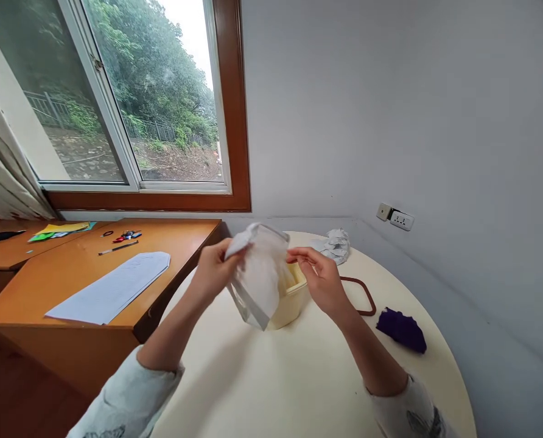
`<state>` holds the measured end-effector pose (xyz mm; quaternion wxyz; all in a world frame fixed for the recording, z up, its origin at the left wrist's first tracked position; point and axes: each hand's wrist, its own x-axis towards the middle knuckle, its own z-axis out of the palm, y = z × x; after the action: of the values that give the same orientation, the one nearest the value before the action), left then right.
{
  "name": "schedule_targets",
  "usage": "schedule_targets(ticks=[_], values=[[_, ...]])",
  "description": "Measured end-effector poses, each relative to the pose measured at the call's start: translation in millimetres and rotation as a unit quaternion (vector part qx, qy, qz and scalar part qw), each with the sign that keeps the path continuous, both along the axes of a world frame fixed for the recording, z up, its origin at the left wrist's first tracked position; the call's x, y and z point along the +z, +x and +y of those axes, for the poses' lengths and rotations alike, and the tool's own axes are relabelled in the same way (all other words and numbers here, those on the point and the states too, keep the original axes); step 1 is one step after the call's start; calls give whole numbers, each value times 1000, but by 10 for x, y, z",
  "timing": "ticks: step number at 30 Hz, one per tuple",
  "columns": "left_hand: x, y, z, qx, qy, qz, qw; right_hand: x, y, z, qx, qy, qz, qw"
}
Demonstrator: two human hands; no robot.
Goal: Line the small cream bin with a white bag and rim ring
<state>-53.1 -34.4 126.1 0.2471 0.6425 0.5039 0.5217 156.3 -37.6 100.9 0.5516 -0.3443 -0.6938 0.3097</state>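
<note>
My left hand (217,267) is closed on a thin, whitish see-through plastic bag (260,271), gripping its upper left side. The bag hangs partly spread between my hands, in front of a cream-yellow plastic bin (290,307) that stands on the round table. Its folds hide much of the bin's left side and opening. My right hand (319,277) is above the bin's right rim, with fingertips pinched at the bag's right edge; their exact hold is hard to see. Just right of the bin lies a reddish-brown rounded frame (369,298), partly behind my right wrist.
The cream round table (299,389) carries a crumpled whitish plastic bag (336,245) at the back and a dark purple crumpled piece (402,330) at right. A wooden desk (184,234) adjoins on the left, with papers (116,286), a pen (118,247) and small items. A wall socket (402,219) is behind.
</note>
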Motion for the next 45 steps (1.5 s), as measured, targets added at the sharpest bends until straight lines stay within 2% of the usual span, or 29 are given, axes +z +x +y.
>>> schedule_targets(ticks=[2,5,7,9,10,11,12,13,14,15,19,20,21,23,25,28,30,32,35,37,42,45], values=[[85,-137,112,36,42,-69,996,-193,54,82,-48,13,-102,994],[290,-340,259,92,145,-156,973,-428,100,155,-67,34,-240,968],[448,-496,320,152,247,-183,939,-514,118,161,-65,43,-286,955],[558,-676,349,205,309,-201,907,-546,135,149,-65,46,-306,949],[575,-771,354,239,339,-199,888,-550,144,140,-64,49,-311,947],[555,-863,355,310,380,-167,855,-549,152,132,-61,53,-317,945],[497,-946,351,377,399,-114,828,-547,160,126,-57,57,-323,943],[399,-1017,345,424,391,-54,815,-547,167,122,-53,62,-328,941],[262,-1070,337,443,350,9,825,-550,171,119,-51,67,-332,940],[92,-1103,325,433,321,32,842,-556,174,119,-51,70,-333,939],[-760,-1089,249,356,210,80,907,-608,166,129,-78,79,-327,939],[-968,-1069,220,334,163,77,925,-623,159,133,-89,81,-325,938],[-1158,-1048,188,294,60,41,953,-637,151,138,-100,85,-325,937],[-1454,-1012,118,271,-14,14,962,-663,132,150,-119,94,-323,934],[-1621,-982,45,246,-59,-9,967,-687,110,164,-132,106,-319,933],[-1649,-941,-55,203,-139,-97,964,-719,82,185,-144,120,-311,932],[-1579,-923,-114,157,-195,-156,955,-738,69,201,-150,122,-307,932],[-1497,-921,-169,131,-225,-168,951,-755,61,221,-152,122,-303,933],[-1412,-947,-250,135,-271,-127,945,-779,57,255,-151,124,-294,936],[-1376,-982,-305,119,-325,-75,935,-796,59,272,-151,127,-289,937],[-1257,-1130,-388,40,-453,67,888,-828,87,271,-162,126,-278,938],[-1148,-1209,-355,75,-464,140,872,-831,117,265,-165,126,-285,936]])
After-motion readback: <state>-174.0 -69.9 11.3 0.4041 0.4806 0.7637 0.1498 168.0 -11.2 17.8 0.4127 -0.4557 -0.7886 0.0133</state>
